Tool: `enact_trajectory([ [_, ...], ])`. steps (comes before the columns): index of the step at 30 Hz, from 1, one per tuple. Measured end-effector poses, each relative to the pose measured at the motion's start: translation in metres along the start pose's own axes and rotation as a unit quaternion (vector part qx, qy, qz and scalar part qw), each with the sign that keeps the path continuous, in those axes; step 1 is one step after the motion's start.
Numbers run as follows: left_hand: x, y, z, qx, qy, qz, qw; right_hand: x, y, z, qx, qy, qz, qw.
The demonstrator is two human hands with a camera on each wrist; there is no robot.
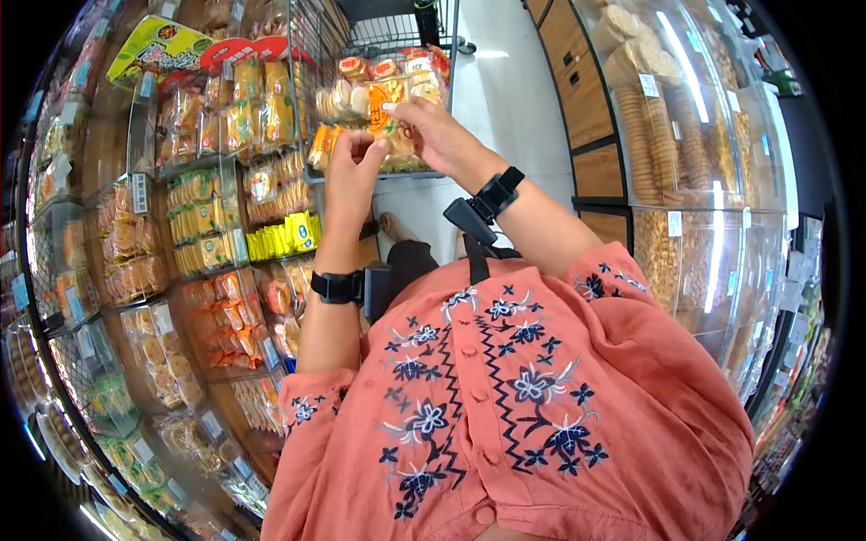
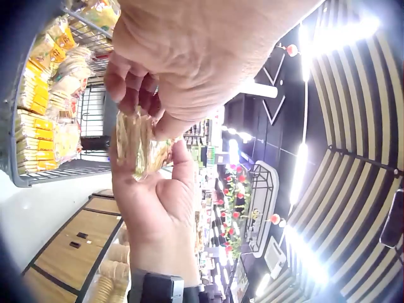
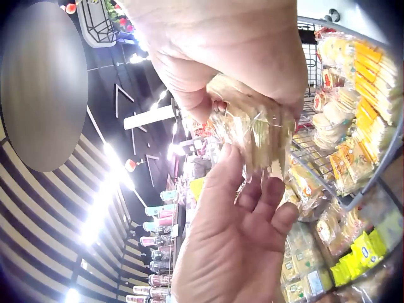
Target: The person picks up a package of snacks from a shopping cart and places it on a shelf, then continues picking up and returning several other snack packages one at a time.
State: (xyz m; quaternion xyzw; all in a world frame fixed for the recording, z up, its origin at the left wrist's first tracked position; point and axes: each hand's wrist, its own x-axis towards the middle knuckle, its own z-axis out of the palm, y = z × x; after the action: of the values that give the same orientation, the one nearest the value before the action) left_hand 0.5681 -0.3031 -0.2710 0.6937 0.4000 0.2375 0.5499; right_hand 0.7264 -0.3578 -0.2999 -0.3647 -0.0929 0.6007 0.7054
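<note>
- Two hands, the left hand [image 1: 352, 169] and the right hand [image 1: 435, 133], hold one clear snack pack [image 3: 252, 136] between their fingers and thumbs, at the near end of the cart [image 2: 63, 173].
- The pack looks shiny, so it could slip and fall if both hands get loose.
- Squeezing too hard could break the food [image 2: 129, 140] inside; pulling apart could rip the pack.
- The cart holds orange packs [image 2: 38, 136] and round crackers [image 1: 343, 101].
- Clear bins [image 1: 731, 158] hold stacked cookies [image 1: 642, 162].
</note>
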Motion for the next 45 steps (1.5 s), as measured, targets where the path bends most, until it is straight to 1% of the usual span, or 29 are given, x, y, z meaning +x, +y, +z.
enact_trajectory([
  [3,0.021,-0.024,-0.019,-0.012,-0.014,-0.034,0.999,0.005,0.001,-0.013,-0.003,0.017,0.007,1.0],
  [5,0.039,-0.034,-0.046,0.009,0.025,-0.061,0.998,0.005,-0.001,-0.03,-0.001,0.027,0.0,1.0],
  [7,0.072,-0.092,-0.074,0.065,0.109,-0.048,0.991,-0.001,-0.009,-0.037,0.008,0.041,0.0,0.999],
  [9,0.082,-0.112,-0.092,0.221,0.1,-0.054,0.969,-0.013,-0.017,-0.036,0.016,0.069,-0.002,0.998],
  [10,0.089,-0.122,-0.097,0.297,0.093,-0.054,0.949,-0.011,-0.015,-0.048,0.01,0.063,0.013,0.998],
  [11,0.1,-0.141,-0.099,0.335,0.063,-0.065,0.938,-0.011,-0.012,-0.053,0.009,0.071,0.021,0.997],
  [12,0.111,-0.165,-0.097,0.372,0.032,-0.076,0.925,-0.011,-0.009,-0.057,0.009,0.08,0.029,0.996],
  [13,0.116,-0.173,-0.094,0.408,0.001,-0.085,0.909,-0.011,-0.005,-0.061,0.008,0.088,0.037,0.995],
  [14,0.117,-0.181,-0.087,0.394,-0.016,-0.085,0.915,-0.01,-0.001,-0.065,0.002,0.097,0.04,0.994],
  [17,0.121,-0.2,-0.068,0.431,-0.027,-0.06,0.9,-0.011,0.006,-0.069,-0.007,0.119,0.048,0.992],
  [18,0.125,-0.204,-0.064,0.461,-0.062,-0.098,0.88,-0.013,0.007,-0.068,-0.004,0.123,0.049,0.991],
  [22,0.128,-0.204,-0.048,0.502,-0.081,-0.167,0.845,-0.01,0.014,-0.067,0.033,0.133,0.053,0.989],
  [24,0.129,-0.208,-0.041,0.532,-0.069,-0.162,0.828,-0.008,0.019,-0.072,0.04,0.131,0.055,0.989],
  [26,0.128,-0.207,-0.036,0.571,-0.06,-0.145,0.806,-0.009,0.016,-0.062,0.049,0.134,0.062,0.988],
  [29,0.135,-0.225,-0.034,0.581,-0.095,-0.133,0.797,-0.007,0.02,-0.065,0.049,0.123,0.06,0.989],
  [30,0.134,-0.234,-0.032,0.584,-0.079,-0.117,0.799,-0.007,0.02,-0.064,0.048,0.128,0.059,0.989],
  [32,0.134,-0.221,-0.031,0.546,-0.086,-0.151,0.819,-0.01,0.015,-0.054,0.046,0.137,0.059,0.988],
  [33,0.134,-0.214,-0.033,0.527,-0.088,-0.169,0.828,-0.009,0.02,-0.062,0.036,0.141,0.061,0.987],
  [34,0.135,-0.211,-0.037,0.49,-0.09,-0.158,0.852,-0.005,0.027,-0.076,0.026,0.144,0.063,0.987],
  [36,0.134,-0.206,-0.05,0.417,-0.094,-0.137,0.894,-0.006,0.03,-0.082,0.021,0.152,0.067,0.986],
  [37,0.131,-0.2,-0.054,0.258,-0.091,-0.188,0.943,-0.006,0.026,-0.078,0.025,0.157,0.069,0.985],
  [38,0.124,-0.189,-0.056,0.092,-0.085,-0.232,0.965,-0.005,0.023,-0.074,0.028,0.161,0.07,0.984],
  [39,0.116,-0.178,-0.057,-0.077,-0.077,-0.267,0.957,-0.005,0.022,-0.072,0.033,0.154,0.072,0.985],
  [40,0.101,-0.139,-0.054,-0.157,-0.065,-0.27,0.948,-0.005,0.021,-0.07,0.038,0.148,0.074,0.986],
  [43,0.08,-0.112,-0.055,-0.216,-0.091,-0.217,0.948,-0.004,0.018,-0.064,0.052,0.127,0.075,0.988],
  [45,0.063,-0.086,-0.05,-0.233,-0.07,-0.212,0.947,-0.001,0.017,-0.062,0.056,0.111,0.074,0.989],
])
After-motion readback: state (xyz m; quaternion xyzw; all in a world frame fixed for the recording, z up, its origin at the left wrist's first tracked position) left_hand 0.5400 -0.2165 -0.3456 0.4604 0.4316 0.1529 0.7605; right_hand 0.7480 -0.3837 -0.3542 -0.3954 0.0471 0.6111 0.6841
